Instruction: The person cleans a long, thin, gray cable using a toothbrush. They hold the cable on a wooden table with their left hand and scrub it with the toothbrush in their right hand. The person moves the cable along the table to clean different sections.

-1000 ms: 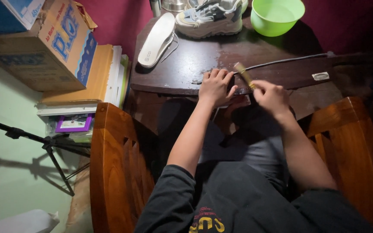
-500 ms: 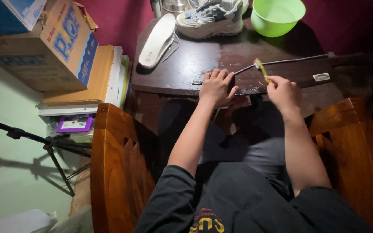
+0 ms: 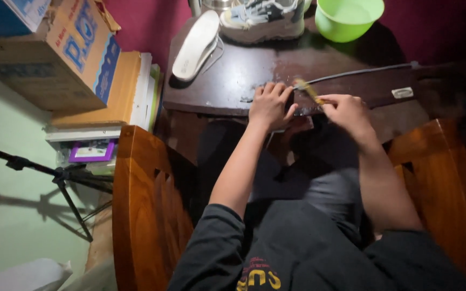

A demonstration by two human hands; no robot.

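A bright green plastic bowl [image 3: 349, 19] sits far right on the dark brown glossy table [image 3: 227, 81]. Beside it, a grey-and-white sneaker [image 3: 262, 19] and white insole [image 3: 196, 46]. Far left, a tan cardboard box [image 3: 49, 54] carries blue print.

Person seen from above, head camera. Dark charcoal T-shirt [image 3: 308, 253], short sleeves ending just above the elbows; the left sleeve [image 3: 211, 242] sits loose with a folded hem edge. Chest print [image 3: 259, 276] in yellow and red, curved lettering, only partly in view at the bottom edge. Forearms bare, no watch, bands or rings visible. Left hand [image 3: 269, 105] and right hand [image 3: 346, 110] ungloved; fingers [image 3: 276, 89] bare, nails short as far as can be told. Lower body in grey trousers [image 3: 324, 188], fabric creased across the lap.
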